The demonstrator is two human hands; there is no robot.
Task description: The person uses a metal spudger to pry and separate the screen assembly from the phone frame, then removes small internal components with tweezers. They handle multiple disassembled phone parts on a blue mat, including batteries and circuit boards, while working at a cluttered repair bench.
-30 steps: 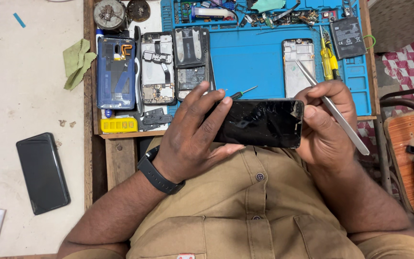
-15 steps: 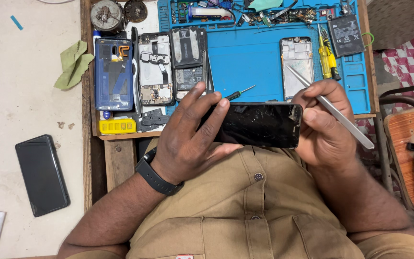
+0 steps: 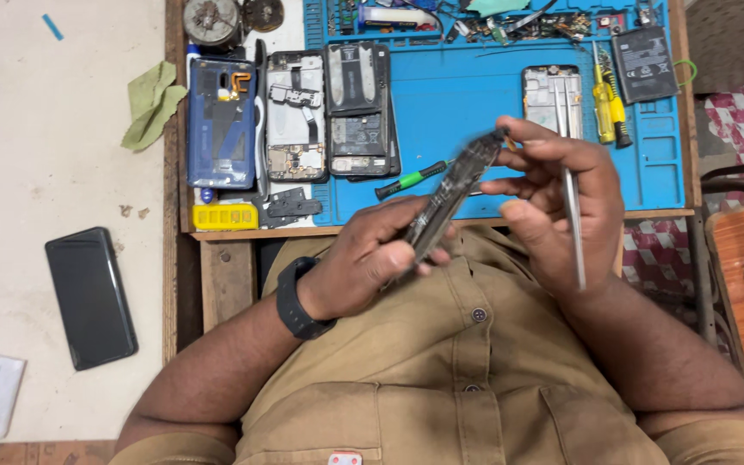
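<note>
Though tilted, phone in left grip

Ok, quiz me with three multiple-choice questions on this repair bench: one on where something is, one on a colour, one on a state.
1. Where is the black phone lying?
A. on the blue mat
B. on the pale surface left of the bench
C. in the person's lap

2. What colour is the handle of the screwdriver by the left hand?
A. green
B. red
C. white

3. How is the dark screen panel held?
A. flat on the mat
B. tilted edge-on between both hands
C. in the right hand alone

Answers: 1 B, it lies apart from the blue mat, on the pale surface. 2 A, the handle is green with a black end. 3 B, both hands grip it, raised and turned edge-on.
</note>
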